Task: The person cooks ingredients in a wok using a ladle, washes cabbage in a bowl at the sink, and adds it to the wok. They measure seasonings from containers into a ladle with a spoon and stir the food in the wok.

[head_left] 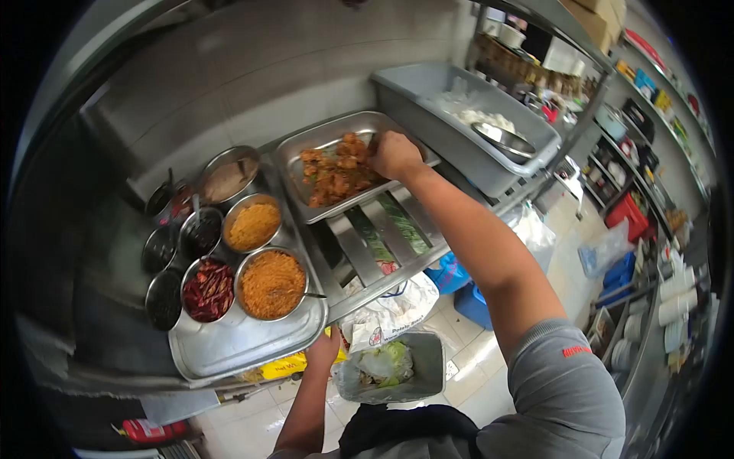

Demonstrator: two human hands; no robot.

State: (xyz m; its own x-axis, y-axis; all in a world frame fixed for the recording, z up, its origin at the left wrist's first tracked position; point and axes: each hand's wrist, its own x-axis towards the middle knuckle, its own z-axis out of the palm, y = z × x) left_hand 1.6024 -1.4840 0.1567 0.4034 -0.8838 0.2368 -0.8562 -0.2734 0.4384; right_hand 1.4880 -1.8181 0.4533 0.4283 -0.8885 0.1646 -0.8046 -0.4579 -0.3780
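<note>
Reddish-brown pieces of food [329, 180] lie in a rectangular metal pan [371, 122] on the slatted metal bench [359, 249]. The right hand [395, 155] reaches over the pan's right side, fingers bent downward beside the food; whether its grip closes on anything cannot be told. Just right of the pan sits a grey tub [459, 145]. Left of it, round metal bowls [216, 162] crowd near a metal tray [252, 344], dried red chillies [207, 291] filling one. The left hand [323, 348] is near the tray's corner, its grip unclear. Below stands a lined bin [428, 367].
</note>
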